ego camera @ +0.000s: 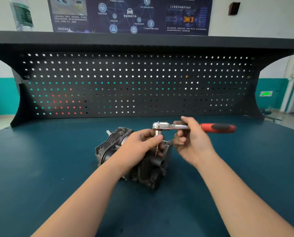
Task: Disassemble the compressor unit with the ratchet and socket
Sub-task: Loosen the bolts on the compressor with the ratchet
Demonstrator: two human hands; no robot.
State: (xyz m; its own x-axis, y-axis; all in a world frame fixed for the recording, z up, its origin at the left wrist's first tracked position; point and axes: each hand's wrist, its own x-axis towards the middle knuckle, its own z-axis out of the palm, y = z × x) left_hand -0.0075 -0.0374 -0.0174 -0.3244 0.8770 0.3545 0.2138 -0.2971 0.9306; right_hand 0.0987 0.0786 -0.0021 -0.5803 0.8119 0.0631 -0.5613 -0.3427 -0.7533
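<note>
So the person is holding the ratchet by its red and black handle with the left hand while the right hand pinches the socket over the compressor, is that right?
Not quite: the hands are swapped. In the head view, the right hand holds the chrome ratchet with the red and black handle, gripping its metal shank, while the left hand pinches the small chrome socket over the dark grey finned compressor unit.

Compressor on the bench — pegboard behind, ratchet above.

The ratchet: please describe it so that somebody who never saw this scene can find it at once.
Start at the dark compressor unit in the middle of the blue-green bench, below the black pegboard. Just above it, the ratchet lies level; the right hand holds its shaft. It is the only tool with a red and black handle and a shiny chrome head.
</note>
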